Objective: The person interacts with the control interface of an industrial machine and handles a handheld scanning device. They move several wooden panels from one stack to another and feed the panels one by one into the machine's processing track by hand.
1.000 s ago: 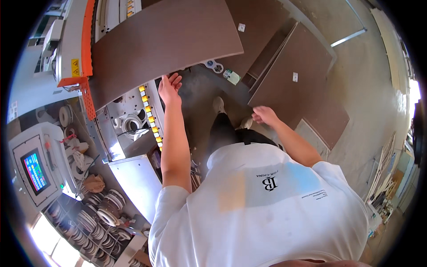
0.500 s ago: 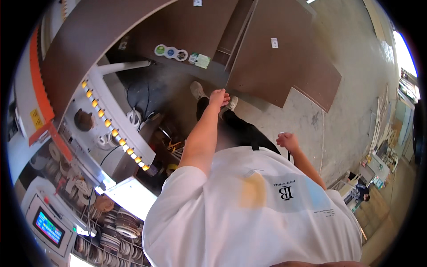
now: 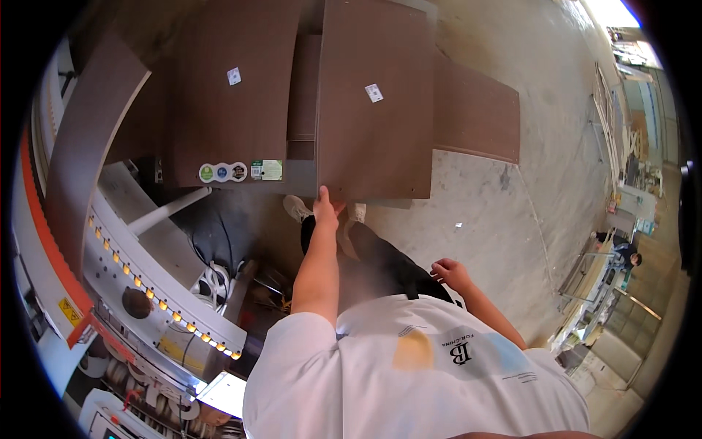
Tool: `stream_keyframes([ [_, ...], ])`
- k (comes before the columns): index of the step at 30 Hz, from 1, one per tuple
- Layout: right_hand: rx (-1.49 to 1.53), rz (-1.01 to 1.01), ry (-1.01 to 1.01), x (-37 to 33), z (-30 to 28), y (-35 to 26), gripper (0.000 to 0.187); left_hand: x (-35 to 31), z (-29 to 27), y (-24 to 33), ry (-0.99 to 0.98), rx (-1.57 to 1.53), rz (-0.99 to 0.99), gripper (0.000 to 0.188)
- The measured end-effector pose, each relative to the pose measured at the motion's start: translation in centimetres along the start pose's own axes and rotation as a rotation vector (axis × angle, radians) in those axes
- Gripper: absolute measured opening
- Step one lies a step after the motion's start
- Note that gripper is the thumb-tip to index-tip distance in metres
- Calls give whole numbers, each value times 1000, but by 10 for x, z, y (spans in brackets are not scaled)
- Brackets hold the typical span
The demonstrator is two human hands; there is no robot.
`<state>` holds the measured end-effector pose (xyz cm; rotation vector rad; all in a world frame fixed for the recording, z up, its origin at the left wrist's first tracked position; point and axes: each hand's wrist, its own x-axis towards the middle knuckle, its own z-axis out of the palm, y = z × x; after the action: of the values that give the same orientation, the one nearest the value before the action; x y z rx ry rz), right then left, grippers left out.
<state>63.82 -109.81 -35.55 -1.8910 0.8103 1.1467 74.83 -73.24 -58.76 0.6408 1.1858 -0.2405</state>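
Panel (image 3: 376,146): probably stiff, heavy, slick-faced; best held by opposite edges | left hand (image 3: 327,208): at near-left corner, grip unclear | right hand (image 3: 452,274): fingers loosely curled, empty

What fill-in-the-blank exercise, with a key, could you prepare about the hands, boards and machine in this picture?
1. The left hand is at the near edge of a large rectangular brown board, while the ____ hand is apart from it.
2. On another broad brown board, a white sticker strip shows ____ round emblems.
3. The row of small rollers on the pale grey metal machine is ____ in colour.

Missing words: right; three; yellow.
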Motion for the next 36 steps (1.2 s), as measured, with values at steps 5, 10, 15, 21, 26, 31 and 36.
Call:
stream_keyframes([
  [5,-150,-173,-65,40,23,28,33,-2,-33,-9,13,23,-9,55],
  [10,-203,-231,-76,72,63,13,46,-75,-30,-24,-180,48,5,50],
  [15,679,78,-250,102,103,-40,64,-119,-17,-67,-404,2,-228,38],
  [21,1456,106,117,128,92,-56,74,-89,44,-49,-635,794,-453,41],
  [26,1581,45,371,124,44,-87,71,-27,185,23,-435,9,-38,33],
  [31,1633,56,580,103,-1,-125,62,-44,228,29,-301,-25,132,36],
  [36,1474,-63,559,96,-30,-72,62,-112,188,13,-431,-16,21,39],
])
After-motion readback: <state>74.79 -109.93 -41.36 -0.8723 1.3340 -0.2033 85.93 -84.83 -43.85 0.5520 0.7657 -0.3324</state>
